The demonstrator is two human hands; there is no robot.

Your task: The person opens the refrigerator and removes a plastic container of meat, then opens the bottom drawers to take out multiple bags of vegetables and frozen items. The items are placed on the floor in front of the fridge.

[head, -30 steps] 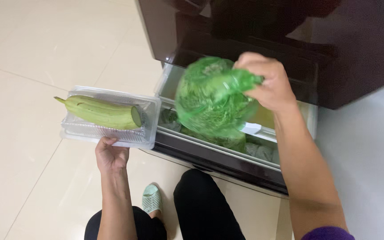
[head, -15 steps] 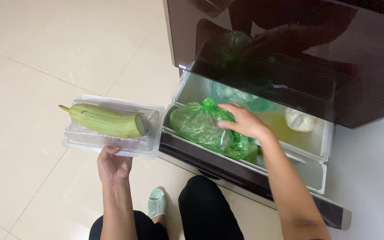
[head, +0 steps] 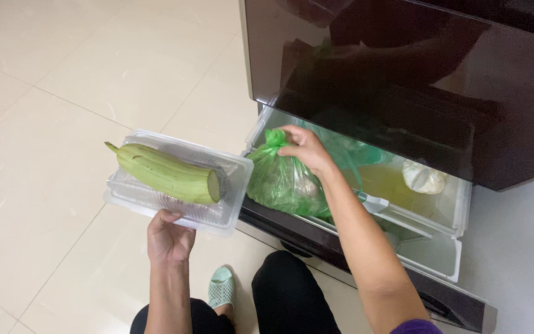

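Our left hand (head: 168, 238) pinching near edge of clear tray (head: 233, 185), keeping gourd (head: 165, 175) level. Our right hand (head: 306, 148) clenched on green bag (head: 279, 182) knot, bag resting in open drawer (head: 455, 216).

Soft, even indoor light fills the scene, bright enough that the pale floor tiles (head: 63, 185) look creamy and slightly washed out. Shadows are faint and diffuse. The dark glossy fridge door (head: 403, 74) acts like a mirror, showing dim reflections rather than hard glare. The clear plastic tray (head: 230, 207) catches small highlights. Focus is fairly sharp throughout, with mild wide-angle stretching toward the edges.
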